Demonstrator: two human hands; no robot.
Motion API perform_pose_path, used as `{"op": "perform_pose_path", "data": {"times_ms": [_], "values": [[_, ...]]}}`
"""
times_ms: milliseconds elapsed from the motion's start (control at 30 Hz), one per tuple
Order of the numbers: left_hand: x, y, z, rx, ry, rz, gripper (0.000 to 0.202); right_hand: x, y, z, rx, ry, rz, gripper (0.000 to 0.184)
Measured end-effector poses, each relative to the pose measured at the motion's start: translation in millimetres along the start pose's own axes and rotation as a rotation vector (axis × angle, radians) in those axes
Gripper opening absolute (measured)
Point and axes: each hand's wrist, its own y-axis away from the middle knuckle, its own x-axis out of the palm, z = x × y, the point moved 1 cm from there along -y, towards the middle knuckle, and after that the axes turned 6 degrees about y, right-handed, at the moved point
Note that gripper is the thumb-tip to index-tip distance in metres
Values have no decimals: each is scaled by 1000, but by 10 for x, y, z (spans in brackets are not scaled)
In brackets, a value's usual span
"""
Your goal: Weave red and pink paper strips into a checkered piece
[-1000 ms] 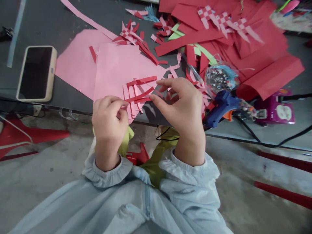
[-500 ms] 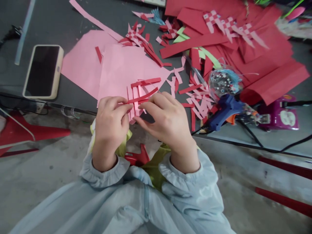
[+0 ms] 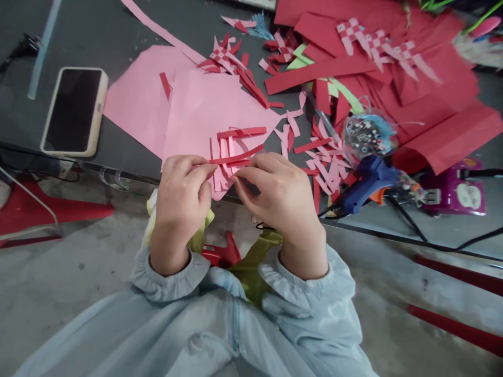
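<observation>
At the table's front edge, several pink paper strips (image 3: 220,184) run up and down, with red strips laid across them. My left hand (image 3: 181,191) pinches the left end of a red paper strip (image 3: 239,156) between thumb and forefinger. On the other side, my right hand (image 3: 281,196) has its thumb and forefinger pressed together at the right of the weave; its fingers partly hide what they grip. Another red strip (image 3: 241,133) crosses the upper ends of the pink strips. Beneath lies a pink paper sheet (image 3: 204,104).
A phone (image 3: 74,112) lies at the left. Paper scraps (image 3: 328,167), a blue glue gun (image 3: 365,180), a bag of beads (image 3: 367,133) and stacked red paper (image 3: 428,94) cover the right side. Finished-looking checked paper fish (image 3: 353,34) rest on the red paper.
My right hand has shifted slightly right, away from the left hand. The pink strips' lower ends show more openly between my hands. The whole view has shifted a little.
</observation>
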Motion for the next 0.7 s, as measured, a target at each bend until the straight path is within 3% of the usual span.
{"op": "perform_pose_path", "data": {"times_ms": [433,700], "values": [[12,-3,-4,-13,37,24,29,27,-15,-60,79,-225,-15,21],[8,-6,-2,-7,13,16,29,18,-26,-84,123,-221,-46,20]]}}
